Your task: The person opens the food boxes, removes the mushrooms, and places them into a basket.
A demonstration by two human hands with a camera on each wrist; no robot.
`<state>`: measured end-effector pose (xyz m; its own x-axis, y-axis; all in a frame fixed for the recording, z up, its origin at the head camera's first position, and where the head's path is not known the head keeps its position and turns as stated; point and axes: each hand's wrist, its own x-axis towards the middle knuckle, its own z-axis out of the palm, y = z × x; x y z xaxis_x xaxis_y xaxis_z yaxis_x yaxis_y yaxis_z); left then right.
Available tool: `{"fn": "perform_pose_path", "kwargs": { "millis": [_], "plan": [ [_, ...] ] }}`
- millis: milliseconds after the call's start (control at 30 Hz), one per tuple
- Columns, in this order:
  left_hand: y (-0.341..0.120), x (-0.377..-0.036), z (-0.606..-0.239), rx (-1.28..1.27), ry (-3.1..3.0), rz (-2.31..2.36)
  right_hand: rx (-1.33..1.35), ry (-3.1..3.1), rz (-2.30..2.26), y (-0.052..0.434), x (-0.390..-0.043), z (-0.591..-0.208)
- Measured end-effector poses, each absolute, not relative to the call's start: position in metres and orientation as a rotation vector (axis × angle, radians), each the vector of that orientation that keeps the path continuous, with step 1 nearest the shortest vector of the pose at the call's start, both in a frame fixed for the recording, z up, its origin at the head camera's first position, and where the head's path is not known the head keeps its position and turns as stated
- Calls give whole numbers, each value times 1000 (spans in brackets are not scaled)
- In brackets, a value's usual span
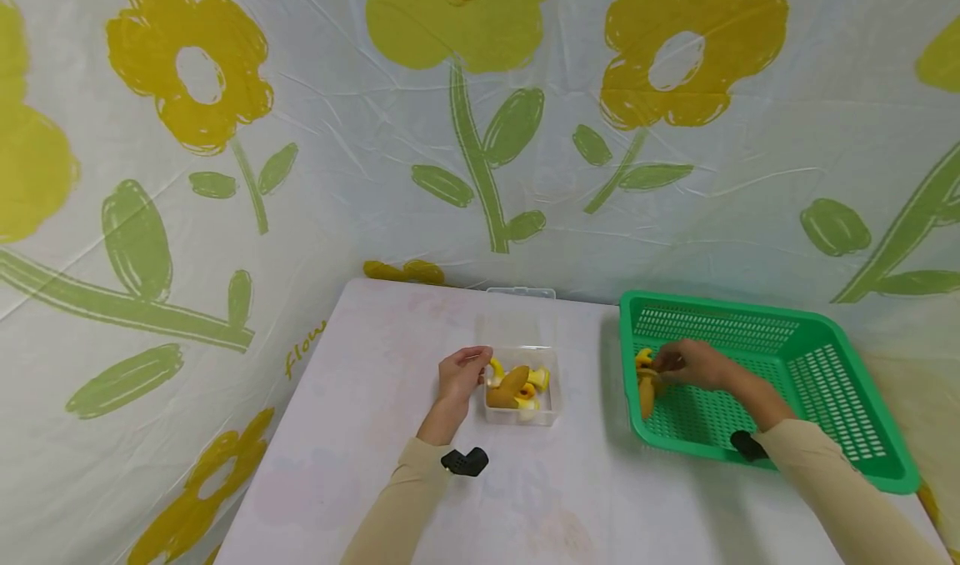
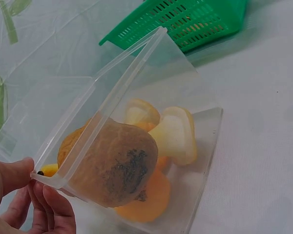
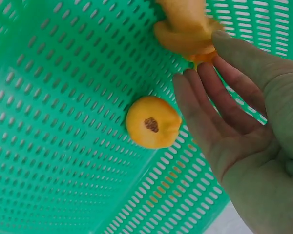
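A clear plastic box (image 1: 553, 415) with its lid folded back stands mid-table and holds several yellow and orange mushroom-shaped toys (image 1: 516, 386). My left hand (image 1: 474, 363) pinches the box's left rim. In the left wrist view my thumb and fingers (image 2: 36, 179) clamp the box's corner (image 2: 53, 181), with a brown-capped toy (image 2: 117, 165) and pale ones (image 2: 176, 136) behind the wall. My right hand (image 1: 663, 369) reaches into the green basket (image 1: 862, 415) and pinches a yellow mushroom toy (image 3: 185, 29) between thumb and fingertips (image 3: 209, 66). A round orange toy (image 3: 153, 122) lies loose on the basket floor.
The table (image 1: 360, 398) wears a pale cloth, and a flower-printed sheet hangs behind and to both sides. The basket sits at the table's right side, close to the box. Black wrist cameras (image 1: 465, 462) ride on both sleeves.
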<state>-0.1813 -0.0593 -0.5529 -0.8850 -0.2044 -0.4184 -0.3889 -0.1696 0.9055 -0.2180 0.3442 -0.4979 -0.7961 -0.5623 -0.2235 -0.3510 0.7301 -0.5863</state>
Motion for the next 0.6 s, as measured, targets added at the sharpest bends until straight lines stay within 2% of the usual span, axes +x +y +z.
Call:
{"fn": "perform_pose_path", "kwargs": {
  "millis": [300, 600],
  "plan": [
    [-59, -182, -555, -704, 1955, 2192, -770, 2623, -828, 335, -210, -487],
    [-59, -181, -553, -696, 1968, 2183, -725, 2740, -935, 320, -203, -471]
  ]
}}
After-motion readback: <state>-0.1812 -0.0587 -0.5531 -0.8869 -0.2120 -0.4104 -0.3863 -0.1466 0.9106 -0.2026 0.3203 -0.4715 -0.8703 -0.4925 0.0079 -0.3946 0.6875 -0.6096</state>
